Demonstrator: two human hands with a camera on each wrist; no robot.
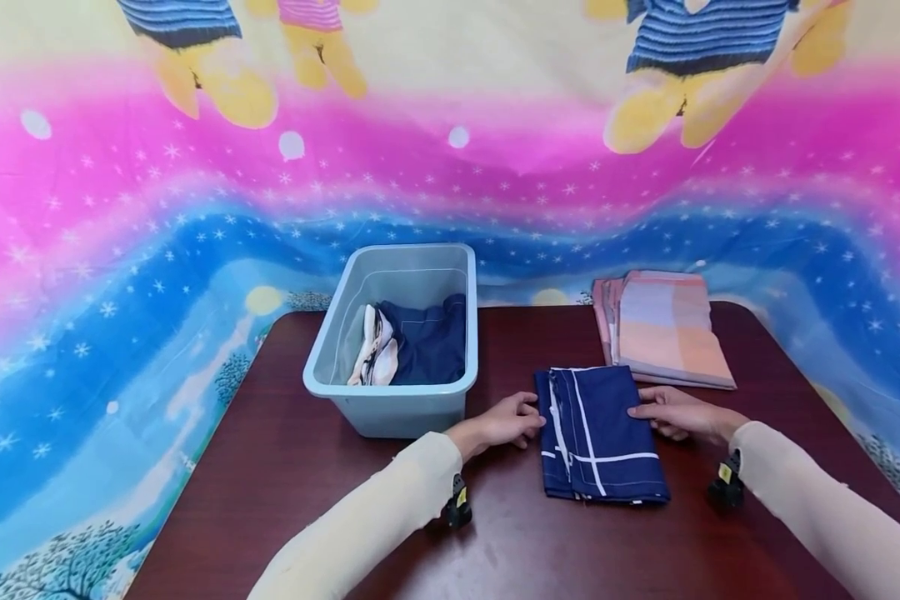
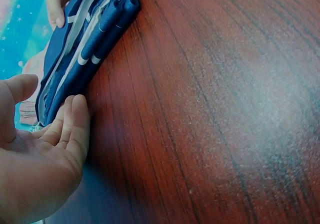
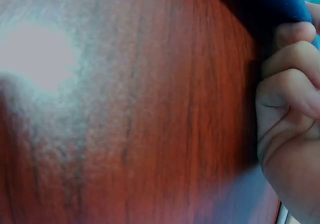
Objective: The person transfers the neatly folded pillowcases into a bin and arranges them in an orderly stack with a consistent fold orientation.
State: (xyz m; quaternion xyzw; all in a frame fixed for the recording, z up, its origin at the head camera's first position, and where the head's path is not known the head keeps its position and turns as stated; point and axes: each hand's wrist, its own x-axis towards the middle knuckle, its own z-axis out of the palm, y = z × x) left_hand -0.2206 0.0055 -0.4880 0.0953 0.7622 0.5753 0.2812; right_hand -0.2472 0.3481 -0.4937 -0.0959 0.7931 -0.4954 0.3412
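Observation:
A folded navy cloth with white stripes (image 1: 621, 425) lies on the table in front of me, its layered edge facing left. My left hand (image 1: 501, 422) is at that left edge, fingertips right at the folds. In the left wrist view the left hand's fingers (image 2: 77, 116) extend along the cloth's lower side, the thumb raised apart from it. With the right hand (image 1: 686, 414) I pinch the cloth's right edge, thumb on top. The right wrist view shows the right hand's fingers (image 3: 290, 87) curled under the blue fabric (image 3: 280, 2).
A grey-blue plastic bin (image 1: 397, 417) stands left of the cloth, with a crumpled navy cloth (image 1: 431, 342) and a whitish patterned one (image 1: 377, 350) inside. Folded pink and orange checked fabric (image 1: 667, 329) lies at the back right of the dark wooden table (image 1: 300, 500). A printed curtain (image 1: 525, 183) hangs behind.

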